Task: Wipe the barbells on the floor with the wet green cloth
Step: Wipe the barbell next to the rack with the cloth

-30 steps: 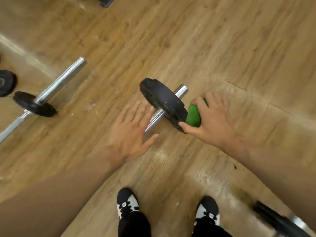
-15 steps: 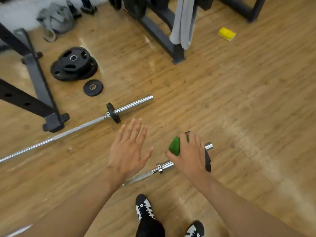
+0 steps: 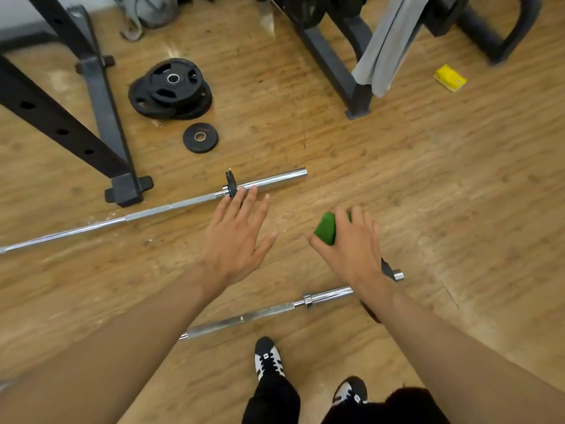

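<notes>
Green cloth sits bunched in our right hand, whose fingers curl over it above the wooden floor. Beneath our wrist lies the near barbell (its black plate mostly hidden by the forearm). Our left hand hovers flat, fingers spread, holding nothing, its tips overlapping the far barbell in our view. Beyond we see stacked plates and a dark rack.

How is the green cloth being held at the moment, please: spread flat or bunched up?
Bunched up: the green cloth is a compact wad gripped in the right hand, only one end showing.
</notes>
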Demonstrator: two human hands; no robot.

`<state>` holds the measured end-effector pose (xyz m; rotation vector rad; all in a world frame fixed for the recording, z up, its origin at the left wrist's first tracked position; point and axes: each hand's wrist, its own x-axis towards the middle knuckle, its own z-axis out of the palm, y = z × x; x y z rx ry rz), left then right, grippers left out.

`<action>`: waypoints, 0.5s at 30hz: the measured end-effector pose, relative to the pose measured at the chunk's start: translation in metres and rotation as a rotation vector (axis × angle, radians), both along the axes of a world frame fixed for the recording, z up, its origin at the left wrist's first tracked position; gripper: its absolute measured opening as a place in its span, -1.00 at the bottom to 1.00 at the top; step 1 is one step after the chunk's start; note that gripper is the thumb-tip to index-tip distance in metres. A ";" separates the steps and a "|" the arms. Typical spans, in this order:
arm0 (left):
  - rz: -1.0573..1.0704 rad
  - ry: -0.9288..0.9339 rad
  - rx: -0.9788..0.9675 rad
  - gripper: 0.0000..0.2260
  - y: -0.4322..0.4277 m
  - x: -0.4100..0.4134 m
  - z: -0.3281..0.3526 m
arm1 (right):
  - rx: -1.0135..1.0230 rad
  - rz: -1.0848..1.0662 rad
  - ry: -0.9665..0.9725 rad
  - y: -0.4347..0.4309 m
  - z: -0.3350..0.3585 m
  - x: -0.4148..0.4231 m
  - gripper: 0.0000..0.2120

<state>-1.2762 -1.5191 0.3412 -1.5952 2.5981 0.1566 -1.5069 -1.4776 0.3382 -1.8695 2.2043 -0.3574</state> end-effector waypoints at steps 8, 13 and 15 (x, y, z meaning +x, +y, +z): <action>-0.015 0.017 0.045 -0.32 -0.034 -0.017 0.008 | -0.012 0.037 -0.026 -0.071 0.062 -0.023 -0.46; 0.040 0.046 0.047 -0.36 -0.092 -0.014 0.041 | 0.029 0.010 -0.073 -0.115 0.074 -0.032 -0.39; 0.064 0.063 0.026 -0.38 -0.119 -0.009 0.052 | 0.057 -0.015 -0.113 -0.136 0.069 -0.038 -0.40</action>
